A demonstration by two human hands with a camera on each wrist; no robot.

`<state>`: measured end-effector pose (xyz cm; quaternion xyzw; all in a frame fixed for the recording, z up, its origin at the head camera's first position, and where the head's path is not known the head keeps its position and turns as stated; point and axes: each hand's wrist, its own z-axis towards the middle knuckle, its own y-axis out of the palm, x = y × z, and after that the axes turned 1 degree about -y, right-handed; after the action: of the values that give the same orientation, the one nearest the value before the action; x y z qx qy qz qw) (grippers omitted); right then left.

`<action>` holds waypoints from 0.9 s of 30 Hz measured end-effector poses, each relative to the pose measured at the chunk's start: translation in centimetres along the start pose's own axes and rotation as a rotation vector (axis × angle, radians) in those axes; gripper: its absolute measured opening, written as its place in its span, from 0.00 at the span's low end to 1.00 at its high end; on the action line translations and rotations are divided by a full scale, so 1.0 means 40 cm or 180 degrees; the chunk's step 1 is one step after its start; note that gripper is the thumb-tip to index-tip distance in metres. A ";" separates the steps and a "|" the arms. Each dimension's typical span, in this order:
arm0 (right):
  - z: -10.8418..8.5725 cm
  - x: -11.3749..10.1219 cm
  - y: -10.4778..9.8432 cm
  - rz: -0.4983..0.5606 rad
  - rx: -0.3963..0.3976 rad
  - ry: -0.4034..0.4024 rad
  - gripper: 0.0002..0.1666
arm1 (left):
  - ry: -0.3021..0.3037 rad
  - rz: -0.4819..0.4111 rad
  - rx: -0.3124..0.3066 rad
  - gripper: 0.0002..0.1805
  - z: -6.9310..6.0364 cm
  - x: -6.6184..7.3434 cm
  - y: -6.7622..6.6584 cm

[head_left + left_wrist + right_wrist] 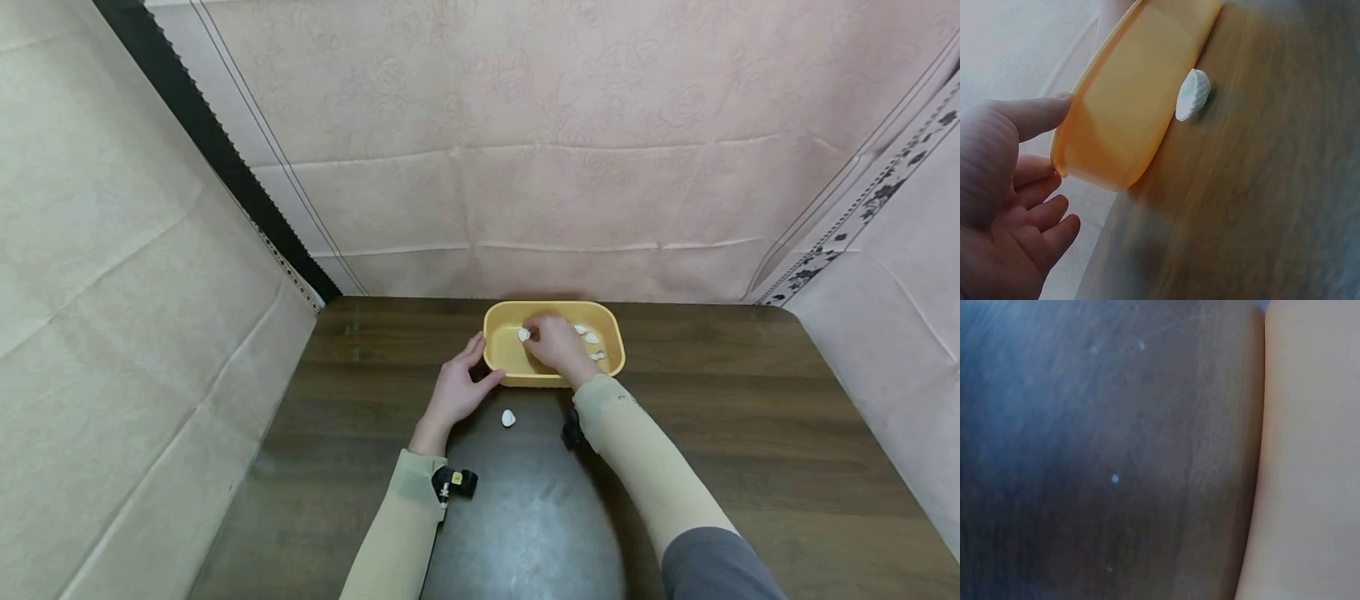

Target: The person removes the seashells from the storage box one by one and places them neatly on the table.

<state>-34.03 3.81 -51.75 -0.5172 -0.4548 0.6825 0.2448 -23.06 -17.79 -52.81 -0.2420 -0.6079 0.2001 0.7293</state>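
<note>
A yellow plastic tray (510, 381) sits near the back edge of the table. My left hand (456, 388) holds its near left corner; in the left wrist view the thumb lies against the rim and the index finger touches the corner's outside. Inside the tray, my right hand (558, 343) reaches down with its fingertips at a small white seashell (524, 334), which it seems to pinch. Several more white shells (592, 337) lie in the tray's right part, partly hidden by that hand. One ridged white shell (1193, 95) rests on the table just in front of the tray.
The brown wooden table (750, 400) extends to both sides. Pale cloth (525, 200) hangs behind and along the sides. The right wrist view shows only tabletop (1085, 450) with small specks and a pale, blurred surface at its right.
</note>
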 end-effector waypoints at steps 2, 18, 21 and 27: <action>0.000 0.001 -0.001 -0.0003 0.0014 -0.0010 0.17 | 0.0016 -0.0014 -0.0001 0.43 0.001 0.000 0.000; -0.003 -0.003 -0.012 0.0160 -0.0032 -0.0097 0.14 | 0.0097 -0.0007 0.0027 0.43 0.004 -0.009 -0.001; -0.008 -0.007 -0.019 0.0290 -0.0070 -0.0041 0.16 | 0.0109 -0.0004 0.0017 0.43 0.005 -0.010 0.000; -0.026 -0.010 -0.033 0.0571 -0.0052 -0.0022 0.19 | 0.0103 0.0016 0.0007 0.42 0.005 -0.012 0.001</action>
<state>-33.09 4.51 -50.47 -0.5554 -0.4130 0.6997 0.1769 -23.33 -18.00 -53.18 -0.2459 -0.5951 0.1988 0.7388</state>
